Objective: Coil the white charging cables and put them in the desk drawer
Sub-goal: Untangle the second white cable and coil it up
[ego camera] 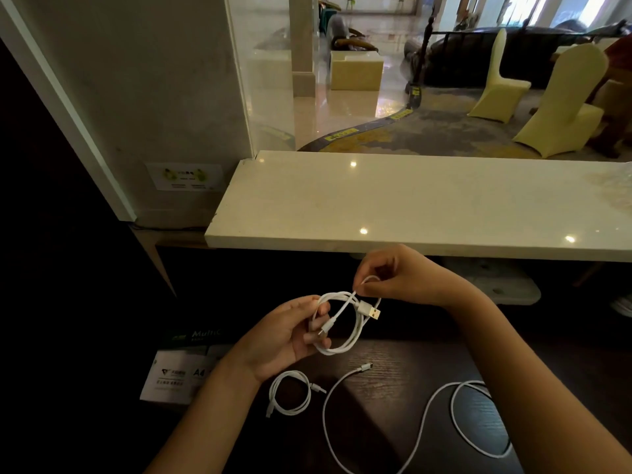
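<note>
White cable [345, 323] coiled in the left hand [290, 333], fingers curled round it; right hand [400, 278] seemingly pinches a strand above the desk [393, 388]

The dark desk [393, 378] is being crossed by a loose cable [424, 415] and a coiled cable [290, 393]. Space above is being limited by the stone counter [410, 206] overhanging.

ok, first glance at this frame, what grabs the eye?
Both hands mid-frame working a white cable coil: the left hand holds the loops, the right hand pinches a strand by the USB plug. On the dark desk below lie a finished small coil and a loose uncoiled cable.
</note>
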Available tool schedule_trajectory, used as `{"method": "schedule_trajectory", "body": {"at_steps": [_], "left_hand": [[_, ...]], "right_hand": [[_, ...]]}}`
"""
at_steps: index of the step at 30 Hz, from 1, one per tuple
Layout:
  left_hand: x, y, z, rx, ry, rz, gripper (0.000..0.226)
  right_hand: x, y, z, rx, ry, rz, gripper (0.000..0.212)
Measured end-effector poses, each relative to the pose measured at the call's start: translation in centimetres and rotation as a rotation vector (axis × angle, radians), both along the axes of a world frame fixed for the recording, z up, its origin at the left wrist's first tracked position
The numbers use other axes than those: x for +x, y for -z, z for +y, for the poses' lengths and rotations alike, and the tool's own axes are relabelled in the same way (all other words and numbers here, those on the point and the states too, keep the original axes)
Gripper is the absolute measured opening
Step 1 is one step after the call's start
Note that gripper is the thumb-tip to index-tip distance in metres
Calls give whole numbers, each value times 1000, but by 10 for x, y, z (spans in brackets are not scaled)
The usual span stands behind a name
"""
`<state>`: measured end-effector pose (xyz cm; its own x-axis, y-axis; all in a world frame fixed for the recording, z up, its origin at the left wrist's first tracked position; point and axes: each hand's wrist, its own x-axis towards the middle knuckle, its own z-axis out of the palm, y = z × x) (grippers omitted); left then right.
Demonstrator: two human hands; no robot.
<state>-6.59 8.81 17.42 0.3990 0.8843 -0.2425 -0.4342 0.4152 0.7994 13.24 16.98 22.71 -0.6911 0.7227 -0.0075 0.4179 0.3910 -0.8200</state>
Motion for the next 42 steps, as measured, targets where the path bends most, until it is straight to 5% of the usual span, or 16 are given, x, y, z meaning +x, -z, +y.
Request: {"method": "schedule_trajectory", "body": {"at_steps": [11,17,22,27,35,42], "left_hand": [[8,8,-4,-130,-62,38,24],[11,13,-4,-149,-151,-208,19],[15,13,-2,-129,-192,-230,25],[15,15,-2,-102,-165,-254,28],[12,18,-4,-42,-49,-241,14],[3,20,-7,198,-54,233,31]], "right_hand": [[-19,8,-2,315,-89,-250,3],[-15,30,-11,249,193,-109,50],[-17,37,-26,420,173,-281,44],[-11,38,-17,133,107,-143,22],[0,38,-5,-501,-14,198,22],[4,41,-6,-462,-31,172,24]]}}
